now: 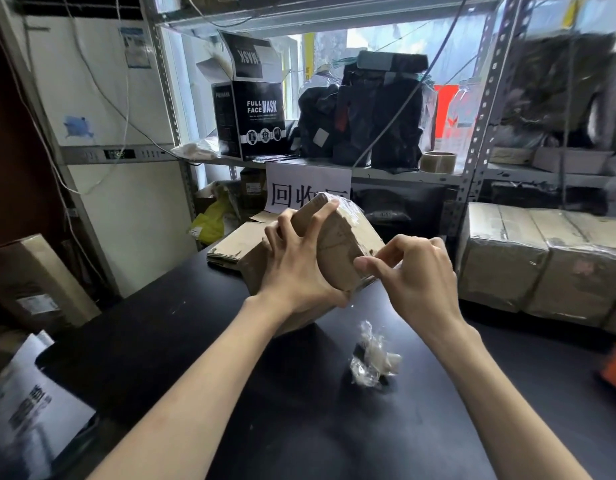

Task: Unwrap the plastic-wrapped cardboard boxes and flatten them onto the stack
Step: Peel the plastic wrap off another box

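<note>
A small cardboard box (341,244) wrapped in clear plastic is held tilted above the black table (230,368). My left hand (296,268) grips its left side, fingers spread over the top and thumb under the lower edge. My right hand (417,275) pinches the plastic film at the box's lower right corner. Behind the box lies a stack of flattened cardboard (230,249) at the table's far edge. A crumpled wad of removed plastic wrap (374,362) lies on the table below my right hand.
Wrapped cartons (542,258) are stacked at the right. A metal shelf (368,171) behind holds a black mask box (251,119), dark bags and a tape roll (438,161). A long carton (39,282) leans at left; a printed bag (32,403) lies at lower left.
</note>
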Motion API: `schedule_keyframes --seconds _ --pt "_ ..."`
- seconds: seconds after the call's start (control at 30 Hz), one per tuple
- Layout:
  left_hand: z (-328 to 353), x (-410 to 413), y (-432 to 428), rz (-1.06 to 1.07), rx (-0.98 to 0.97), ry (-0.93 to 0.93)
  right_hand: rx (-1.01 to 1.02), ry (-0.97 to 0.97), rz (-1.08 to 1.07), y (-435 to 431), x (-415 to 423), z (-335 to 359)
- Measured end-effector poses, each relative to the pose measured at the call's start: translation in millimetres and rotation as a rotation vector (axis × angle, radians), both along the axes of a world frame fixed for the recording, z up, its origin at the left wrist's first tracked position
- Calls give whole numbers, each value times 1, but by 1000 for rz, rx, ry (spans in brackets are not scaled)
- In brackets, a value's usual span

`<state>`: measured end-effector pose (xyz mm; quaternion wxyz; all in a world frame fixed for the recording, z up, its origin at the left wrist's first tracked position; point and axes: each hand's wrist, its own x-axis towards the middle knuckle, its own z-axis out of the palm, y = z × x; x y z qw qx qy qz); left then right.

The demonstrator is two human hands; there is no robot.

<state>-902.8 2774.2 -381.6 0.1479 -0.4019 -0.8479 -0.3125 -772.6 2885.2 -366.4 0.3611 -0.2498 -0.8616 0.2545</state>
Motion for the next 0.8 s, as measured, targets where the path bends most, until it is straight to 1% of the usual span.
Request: schedule_keyframes --seconds 0.1,0.2,0.27,0.3,0.37,0.43,0.47,0.57,0.67,0.73,0.8 --pt "0 0 2 -1 -6 7 -201 123 82 4 -2 -1" --pt "0 -1 1 0 -9 13 -290 211 121 5 -4 -2" --pt "0 -4 -3 8 1 -12 -365 240 212 7 -6 0" --pt "1 -6 -5 17 8 -27 -356 238 248 9 -6 0" --pt "1 -6 -7 31 10 -33 -240 229 284 9 -7 -1" --pt "1 -5 -5 23 0 -27 -105 226 274 7 -8 -4" --pt "1 -5 -3 17 4 -27 -70 227 265 5 -7 -6" --pt "1 -8 -5 10 21 -57 -18 287 279 4 -5 -10" --pt "2 -16 -14 14 21 -108 13 366 353 4 -6 -12" --pt "2 -18 -18 12 18 -121 37 381 401 3 -6 -11" --pt "1 -20 -21 2 45 -137 117 384 420 1 -5 -11"
